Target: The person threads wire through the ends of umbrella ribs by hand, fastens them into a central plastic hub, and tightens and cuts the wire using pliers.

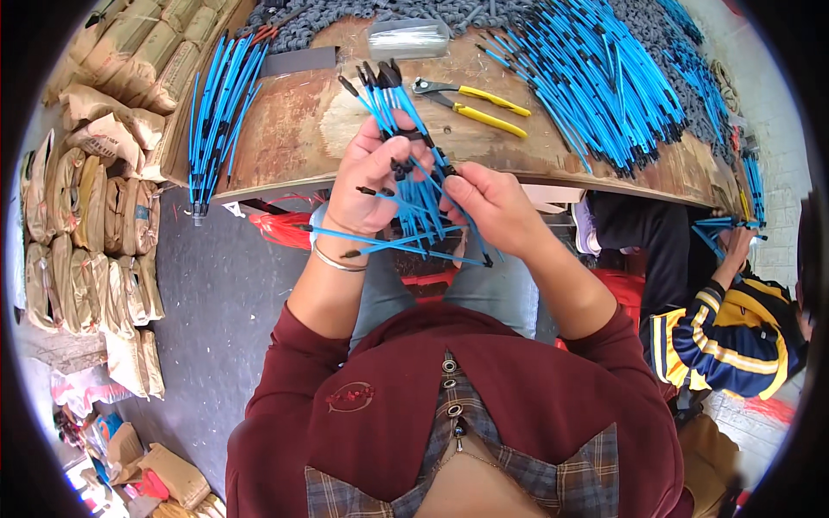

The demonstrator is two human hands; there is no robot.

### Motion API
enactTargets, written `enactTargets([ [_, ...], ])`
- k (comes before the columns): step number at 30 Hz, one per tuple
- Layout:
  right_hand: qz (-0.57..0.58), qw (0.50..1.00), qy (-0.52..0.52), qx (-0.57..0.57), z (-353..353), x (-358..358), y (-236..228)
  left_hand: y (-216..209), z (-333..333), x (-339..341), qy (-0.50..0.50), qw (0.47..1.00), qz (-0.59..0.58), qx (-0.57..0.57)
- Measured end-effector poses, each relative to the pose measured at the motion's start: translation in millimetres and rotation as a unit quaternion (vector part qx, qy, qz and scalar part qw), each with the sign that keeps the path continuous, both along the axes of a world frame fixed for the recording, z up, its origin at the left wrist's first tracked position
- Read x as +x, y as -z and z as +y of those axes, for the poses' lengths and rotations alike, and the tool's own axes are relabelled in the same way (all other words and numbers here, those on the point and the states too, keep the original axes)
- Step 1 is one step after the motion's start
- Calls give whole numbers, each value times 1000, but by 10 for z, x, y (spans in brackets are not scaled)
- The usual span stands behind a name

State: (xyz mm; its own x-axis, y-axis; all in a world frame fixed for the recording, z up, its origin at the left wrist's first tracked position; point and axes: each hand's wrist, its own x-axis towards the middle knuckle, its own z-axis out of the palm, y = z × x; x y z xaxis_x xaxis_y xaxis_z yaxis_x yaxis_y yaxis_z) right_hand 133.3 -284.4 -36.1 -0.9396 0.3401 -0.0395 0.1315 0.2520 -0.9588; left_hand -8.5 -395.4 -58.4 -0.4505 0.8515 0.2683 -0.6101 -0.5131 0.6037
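Note:
Just past the table's near edge, my left hand (pixel 367 186) is closed around a bundle of thin blue rods (pixel 418 211) with black end fittings. The upper ends gather in a black cluster above my fingers, while the lower ends fan out and cross below. My right hand (pixel 494 210) is pinched on the right side of the same bundle, thumb on top at a black fitting. I cannot make out how many rods it grips. Yellow-handled pliers (pixel 488 121) lie on the table beyond my hands.
The wooden table (pixel 294 129) bears a large heap of blue rods (pixel 596 78) at right, a smaller bundle (pixel 220 112) at left, a clear plastic box (pixel 408 40) and grey parts (pixel 328 17). Brown paper packs (pixel 95 207) are stacked left. A co-worker (pixel 725 337) sits at right holding blue rods.

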Motion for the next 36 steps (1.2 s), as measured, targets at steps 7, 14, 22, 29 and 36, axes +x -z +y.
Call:
enactTargets([
  [7, 1, 990, -24, 136, 205, 10, -1, -121, -141, 72, 14, 995, -29, -97],
  [14, -64, 877, 146, 454, 1526, -303, 257, -195, -381, 482, 41, 980, 64, -185],
  [22, 65, 902, 107, 412, 1337, -473, 214, -75, 118, 199, -144, 965, 116, -185],
  [29, 41, 826, 142, 543, 1003, -488, 402, 8, 48, 285, -104, 972, 89, -190],
  [36, 139, 943, 32, 300, 820, -325, -160, 234, -7, 343, -113, 970, 131, -171],
])
